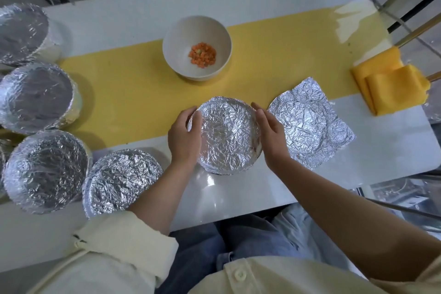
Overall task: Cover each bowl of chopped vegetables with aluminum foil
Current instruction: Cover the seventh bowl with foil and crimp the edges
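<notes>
Head view, seated at a white table (238, 198) with a yellow runner (274, 55) across it.

Centre, near edge: the bowl in hand (229, 133) is fully wrapped in crinkled foil, standing on the table where the runner's near border ends. Left hand (185, 136) is cupped round its left rim, fingers curled over the foil edge. Right hand (272, 136) is cupped round the right rim, thumb pointing away from the person. Both hands grasp the bowl – one per side.

Just right of it, touching the right hand: a loose foil sheet (310, 124), lying flat, with a round crease pressed into it (bowl-sized ring).

Beyond, on the runner: an open bowl (181, 38), white, uncovered, upright – diced carrot (202, 55) in the bottom.

Left side: wrapped bowls (47, 169), four in a rough arc from the far left corner to the near edge, all foil-topped; the nearest one sits just beside the left forearm.

Far right edge of the table: a folded yellow cloth (391, 86)
</notes>
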Demonstrator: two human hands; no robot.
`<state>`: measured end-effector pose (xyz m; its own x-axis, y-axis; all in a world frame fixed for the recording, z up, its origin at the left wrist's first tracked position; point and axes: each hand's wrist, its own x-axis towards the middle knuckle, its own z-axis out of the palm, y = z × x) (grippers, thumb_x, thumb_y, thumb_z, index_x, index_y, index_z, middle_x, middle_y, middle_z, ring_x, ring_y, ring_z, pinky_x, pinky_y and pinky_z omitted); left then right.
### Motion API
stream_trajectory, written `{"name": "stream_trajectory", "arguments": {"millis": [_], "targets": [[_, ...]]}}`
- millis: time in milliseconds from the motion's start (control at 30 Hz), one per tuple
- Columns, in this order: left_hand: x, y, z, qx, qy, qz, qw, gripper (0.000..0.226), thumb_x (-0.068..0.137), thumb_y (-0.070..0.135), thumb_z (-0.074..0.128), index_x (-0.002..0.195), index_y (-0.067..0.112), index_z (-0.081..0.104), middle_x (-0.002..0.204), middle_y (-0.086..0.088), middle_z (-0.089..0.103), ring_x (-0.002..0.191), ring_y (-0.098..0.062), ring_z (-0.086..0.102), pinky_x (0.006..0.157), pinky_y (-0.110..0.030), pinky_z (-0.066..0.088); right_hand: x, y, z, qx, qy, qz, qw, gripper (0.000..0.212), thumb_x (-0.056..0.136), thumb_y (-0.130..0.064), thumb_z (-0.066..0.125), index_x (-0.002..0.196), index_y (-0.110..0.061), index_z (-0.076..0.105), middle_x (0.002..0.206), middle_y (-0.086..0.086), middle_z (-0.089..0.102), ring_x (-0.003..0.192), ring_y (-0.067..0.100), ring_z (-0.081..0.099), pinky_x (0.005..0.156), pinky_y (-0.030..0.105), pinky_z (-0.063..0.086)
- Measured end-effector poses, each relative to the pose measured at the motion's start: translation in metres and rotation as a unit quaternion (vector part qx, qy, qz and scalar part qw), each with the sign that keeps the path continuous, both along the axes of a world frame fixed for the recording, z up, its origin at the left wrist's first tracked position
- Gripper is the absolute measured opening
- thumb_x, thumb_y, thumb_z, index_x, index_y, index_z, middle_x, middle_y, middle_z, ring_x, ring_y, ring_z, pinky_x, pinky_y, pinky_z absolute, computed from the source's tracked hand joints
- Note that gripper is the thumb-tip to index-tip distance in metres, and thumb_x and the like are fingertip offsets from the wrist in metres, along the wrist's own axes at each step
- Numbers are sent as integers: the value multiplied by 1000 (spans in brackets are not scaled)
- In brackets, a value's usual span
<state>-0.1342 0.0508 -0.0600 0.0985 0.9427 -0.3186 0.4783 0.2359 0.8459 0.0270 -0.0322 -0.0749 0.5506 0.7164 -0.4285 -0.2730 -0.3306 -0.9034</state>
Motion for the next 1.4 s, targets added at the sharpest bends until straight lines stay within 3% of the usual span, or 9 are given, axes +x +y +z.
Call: {"name": "stream_trajectory", "arguments": {"millis": [100, 233, 333, 433, 633, 933, 1067, 1200, 1400], "targets": [[2, 15, 3, 0, -56, -80, 995, 32, 102, 25, 48, 131, 23, 60, 121, 0, 67, 110, -4, 59, 95, -20, 48, 5, 6, 1, -9, -11, 44, 999, 28, 101, -28, 49, 122, -19, 66, 123, -3, 66, 119, 13, 58, 106, 35, 43], [8, 15, -6, 4, -72, -64, 995, 29, 103, 17, 44, 118, 32, 65, 75, 3, 56, 68, -2, 47, 80, -42, 57, -1, 13, 4, -12, 3, 20, 1000, 27, 102, -26, 46, 93, -20, 70, 86, 6, 66, 84, 19, 61, 81, 32, 49], [9, 14, -10, 10, -72, -53, 996, 30, 103, 16, 45, 113, 37, 64, 85, 4, 59, 75, -22, 55, 90, -53, 54, -4, 15, 1, -27, -14, 22, 999, 34, 102, -31, 45, 86, -10, 66, 79, 8, 59, 77, 16, 55, 71, 28, 45], [9, 14, -11, 4, -70, -48, 996, 32, 103, 16, 44, 111, 40, 64, 96, 4, 56, 73, -4, 51, 93, -53, 53, -4, 16, -3, -26, -21, 26, 999, 41, 100, -35, 45, 92, 1, 61, 81, 10, 54, 77, 19, 49, 73, 35, 41], [7, 14, -6, -14, -59, -36, 998, 30, 103, 15, 43, 111, 36, 64, 57, 22, 50, 59, -5, 40, 78, -51, 54, 2, 16, -1, -26, 26, 57, 998, 31, 102, -36, 44, 115, -20, 67, 112, 4, 68, 106, 19, 63, 97, 41, 49], [-3, -18, 1, 12, -17, 174, 985, 37, 100, 0, 31, 130, 7, 51, 131, -8, 56, 120, -30, 54, 101, -43, 44, -8, 3, 12, -64, -57, -4, 996, 43, 103, -32, 42, 142, -14, 48, 142, 2, 51, 131, 15, 46, 114, 38, 33], [-5, -32, 3, -10, 28, 217, 976, 39, 100, 12, 31, 134, 9, 51, 134, -13, 51, 116, -32, 52, 97, -32, 41, -27, -16, 12, -63, -52, -2, 997, 46, 101, -35, 41, 140, -12, 50, 141, 3, 53, 131, 16, 47, 113, 41, 35], [-8, -39, -1, -37, 6, 205, 978, 46, 101, 22, 29, 142, 11, 45, 130, -23, 57, 108, -33, 58, 99, -50, 46, -38, -23, 9, -55, -46, 8, 997, 42, 101, -27, 44, 139, -10, 51, 138, 6, 56, 129, 17, 50, 112, 42, 37], [-7, -38, 6, -55, 28, 214, 975, 42, 105, 14, 29, 144, 8, 44, 143, -14, 51, 128, -31, 50, 107, -41, 40, -40, -19, 7, -60, -84, 4, 995, 33, 100, -19, 45, 125, -7, 63, 119, 9, 68, 114, 21, 61, 102, 43, 47]]}}
